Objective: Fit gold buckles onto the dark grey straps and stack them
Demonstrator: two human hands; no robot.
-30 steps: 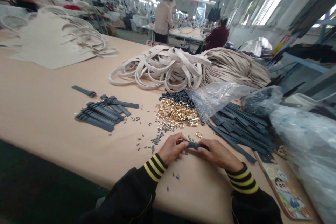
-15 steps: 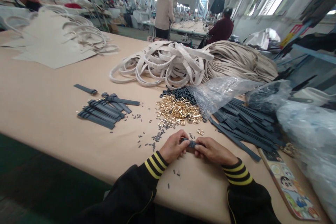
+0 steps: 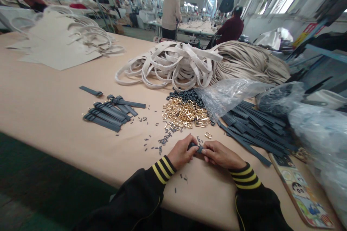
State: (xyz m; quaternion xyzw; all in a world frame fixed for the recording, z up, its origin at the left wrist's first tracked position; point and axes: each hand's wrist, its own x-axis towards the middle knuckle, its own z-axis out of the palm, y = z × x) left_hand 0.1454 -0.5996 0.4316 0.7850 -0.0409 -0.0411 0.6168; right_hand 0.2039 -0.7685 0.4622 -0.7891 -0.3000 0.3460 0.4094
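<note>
Between both hands is a short dark blue strap [image 3: 195,147], mostly covered by fingers. My left hand [image 3: 183,151] pinches its left part, and my right hand [image 3: 219,154] grips the right end, fingertips close together. Just beyond the hands lies a pile of gold buckles [image 3: 187,112], with a single buckle [image 3: 208,135] apart from it. Dark loops [image 3: 187,95] are heaped behind the buckles. Small dark pieces [image 3: 165,139] are scattered left of the hands. Several straps with buckles [image 3: 108,115] lie together at the left, and long dark straps [image 3: 255,126] at the right.
Coiled pale straps [image 3: 173,65] and a clear plastic bag [image 3: 230,92] lie behind the piles. Pale panels [image 3: 59,43] rest at the far left of the table [image 3: 81,151]. A phone in a cartoon case [image 3: 300,191] is at right. Two people are beyond the table.
The view has shifted slightly, moving the table's contents a little to the right. My hands have stayed together on the strap, with the left fingers bent slightly differently.
</note>
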